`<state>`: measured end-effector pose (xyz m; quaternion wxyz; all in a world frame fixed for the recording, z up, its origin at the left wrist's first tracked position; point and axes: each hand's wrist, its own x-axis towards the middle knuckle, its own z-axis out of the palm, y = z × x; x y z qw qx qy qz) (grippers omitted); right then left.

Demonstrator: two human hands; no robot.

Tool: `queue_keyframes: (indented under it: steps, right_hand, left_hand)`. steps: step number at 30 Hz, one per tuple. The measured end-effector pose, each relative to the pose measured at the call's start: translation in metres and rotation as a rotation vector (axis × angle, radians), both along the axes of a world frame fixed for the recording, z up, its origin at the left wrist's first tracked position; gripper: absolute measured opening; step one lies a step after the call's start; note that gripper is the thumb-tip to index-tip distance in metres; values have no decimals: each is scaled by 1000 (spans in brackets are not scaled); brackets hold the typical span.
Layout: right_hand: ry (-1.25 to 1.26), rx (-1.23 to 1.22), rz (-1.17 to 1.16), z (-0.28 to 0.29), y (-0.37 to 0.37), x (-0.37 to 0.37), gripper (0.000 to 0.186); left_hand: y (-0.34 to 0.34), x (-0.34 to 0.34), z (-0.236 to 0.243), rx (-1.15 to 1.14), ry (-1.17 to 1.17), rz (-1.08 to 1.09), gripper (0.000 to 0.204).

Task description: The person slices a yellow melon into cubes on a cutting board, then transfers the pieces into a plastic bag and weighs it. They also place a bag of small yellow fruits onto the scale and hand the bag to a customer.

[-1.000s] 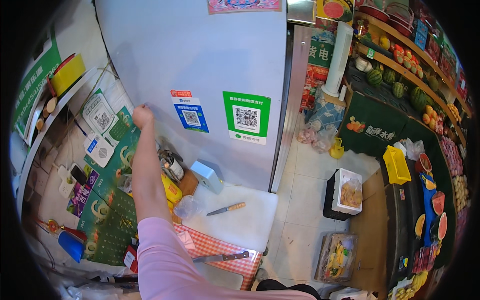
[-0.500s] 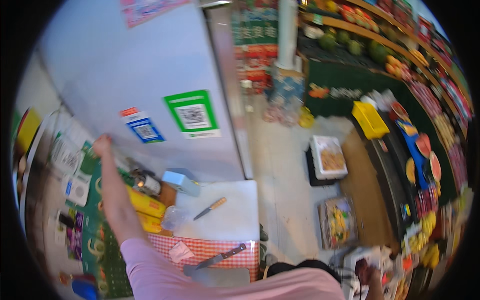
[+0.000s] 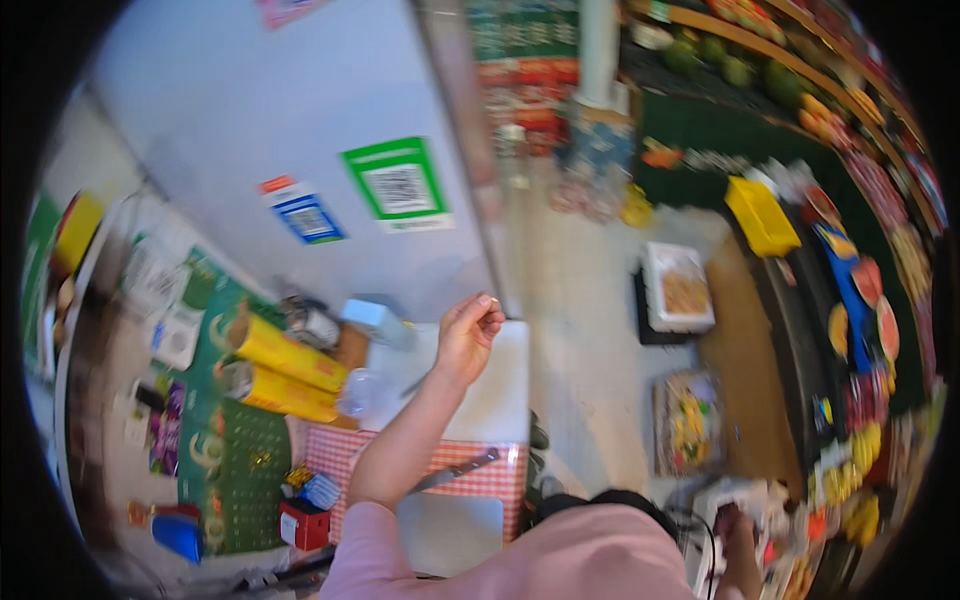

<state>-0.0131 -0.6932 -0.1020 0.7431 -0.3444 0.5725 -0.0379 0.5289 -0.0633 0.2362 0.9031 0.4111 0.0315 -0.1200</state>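
Note:
My left hand (image 3: pixel 470 338) is closed in a pinch, raised above the far edge of a white cutting board (image 3: pixel 508 390). A tiny pale yellowish bit shows at its fingertips, too small to name. Under my left arm lies a large knife (image 3: pixel 458 469) with a dark handle, on a red checked cloth (image 3: pixel 440 458). A second knife on the board is mostly covered by my arm. At the lower right, my right hand (image 3: pixel 738 538) is closed around a dark reddish thing (image 3: pixel 726 518), its kind unclear, beside a white container.
Yellow rolls (image 3: pixel 290 390), a light blue box (image 3: pixel 378 322) and a clear plastic bag (image 3: pixel 355 393) sit left of the board. A tall white refrigerator (image 3: pixel 270 110) stands behind. Rightward are a white foam box (image 3: pixel 678 285), a yellow basket (image 3: pixel 760 217) and fruit shelves.
My left hand has swung right, from the wall beside the refrigerator to above the cutting board, fingers now pinched. The view has shifted slightly. My right hand stays low at the right.

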Motion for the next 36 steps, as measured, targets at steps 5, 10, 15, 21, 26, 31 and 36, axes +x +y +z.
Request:
queue_keyframes:
  steps: [5,10,15,21,26,31,36]
  right_hand:
    - [138,-119,134,1,-9,25,24]
    - [35,-107,80,86,56,42,31]
    - [165,-94,-246,72,79,-78,28]
    - [391,-120,-362,26,126,-181,13]
    - [560,-11,-111,-44,102,-259,19]
    - [425,181,-44,-47,63,-135,16]
    - [404,-102,446,-125,-95,39,25]
  left_hand:
    - [-220,-67,-30,59,-57,-411,26]
    - [-368,-114,-132,629,-314,-765,46]
    - [-378,-118,-170,630,44,-868,28]
    - [-335,-110,-226,645,298,-832,22]
    - [-323,-132,-264,563,503,-837,22]
    - [-301,-138,-284,561,510,-730,25]
    - [-236,-117,-296,514,643,-482,27]
